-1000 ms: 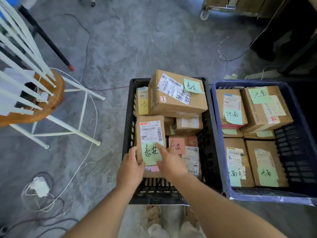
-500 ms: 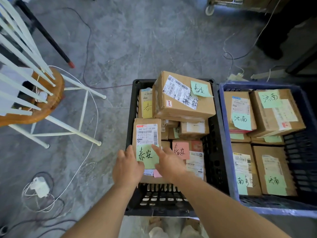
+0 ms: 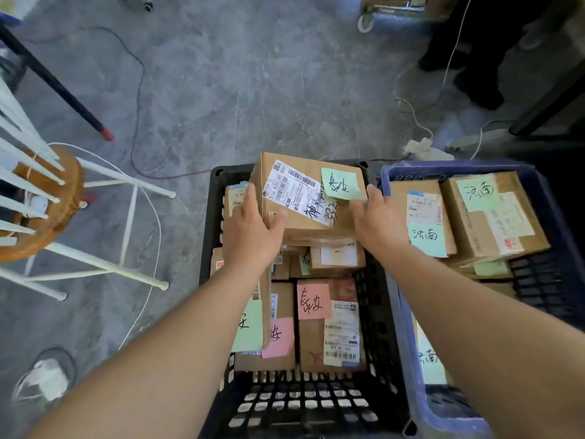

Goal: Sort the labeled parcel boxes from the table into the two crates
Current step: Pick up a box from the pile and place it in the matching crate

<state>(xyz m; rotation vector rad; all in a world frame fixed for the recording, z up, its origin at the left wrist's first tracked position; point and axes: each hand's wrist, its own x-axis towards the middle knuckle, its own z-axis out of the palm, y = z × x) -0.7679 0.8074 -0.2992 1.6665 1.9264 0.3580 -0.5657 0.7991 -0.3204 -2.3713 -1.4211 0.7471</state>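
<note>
Parcel sorting/storeroom: 2 plastic crates point(image 3: 392, 191) w/ labelled cartons point(image 3: 493, 217), bare grey concrete floor point(image 3: 253, 74), loose cables point(image 3: 139, 90).

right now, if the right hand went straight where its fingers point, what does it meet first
The top parcel box: the right hand looks almost against its right side, though depth is unclear.
</note>
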